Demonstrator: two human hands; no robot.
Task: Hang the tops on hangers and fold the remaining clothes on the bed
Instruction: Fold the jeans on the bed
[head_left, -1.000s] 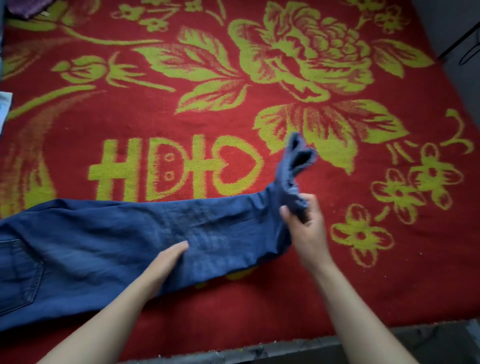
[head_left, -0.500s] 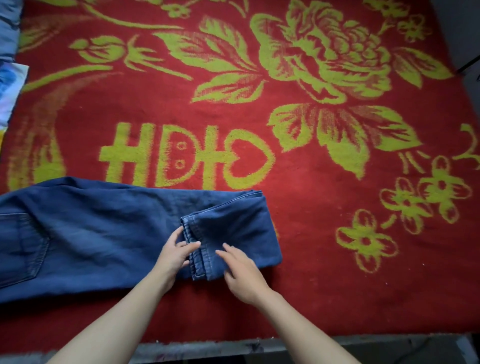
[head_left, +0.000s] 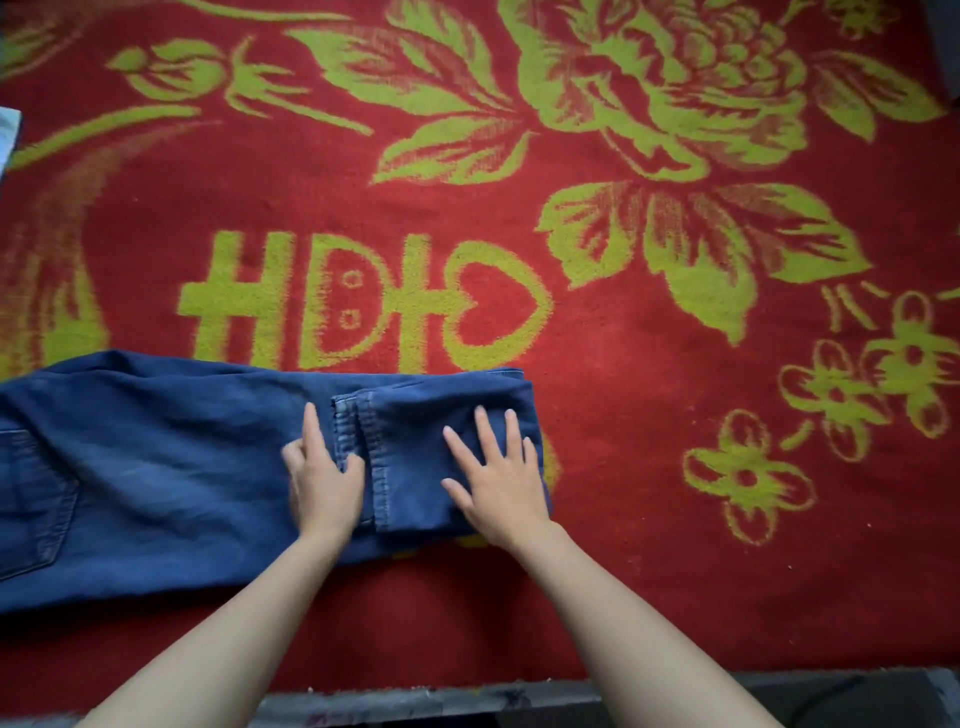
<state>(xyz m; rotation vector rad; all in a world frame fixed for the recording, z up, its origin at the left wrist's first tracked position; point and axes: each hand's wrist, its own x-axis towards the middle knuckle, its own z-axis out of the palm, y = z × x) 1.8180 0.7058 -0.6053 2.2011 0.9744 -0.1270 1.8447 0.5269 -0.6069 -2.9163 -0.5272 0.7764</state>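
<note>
Jeans (head_left: 156, 467) on the bed (head_left: 441, 699), under both hands and stretching away past the left hand (head_left: 324, 480) to the frame's edge. Cut off there, waist out of sight. Leg ends folded back over the legs, with the hems (head_left: 358, 441) lying between the two hands.

Left hand resting on the denim just beside the hems, forefinger straight, thumb touching the nearer hem. Other fingers hard to make out, partly tucked behind the hand. Right hand (head_left: 498, 478) flat on the folded flap, fingers spread and straight, pressing down and gripping nothing. Hands apart. Both forearms bare, running out at the bottom.

Left of the left hand, a back pocket (head_left: 31, 499), sliced by the frame edge. Just below the right wrist, a scrap of yellow-green peeking out from under the denim, the rest of that patch covered.

Beyond the fingertips, a red blanket (head_left: 649, 374) with yellow-green flowers, leaves and a large letter-like motif, its foot meeting the far edge of the jeans. Far beyond the left hand, at the very edge, a pale thing (head_left: 8, 137), nearly all cut off and impossible to name. Nearer than the wrists, only a grey, blurred strip of the bed's edge. Far up past the right hand, a dark corner, too little in view to tell what.
</note>
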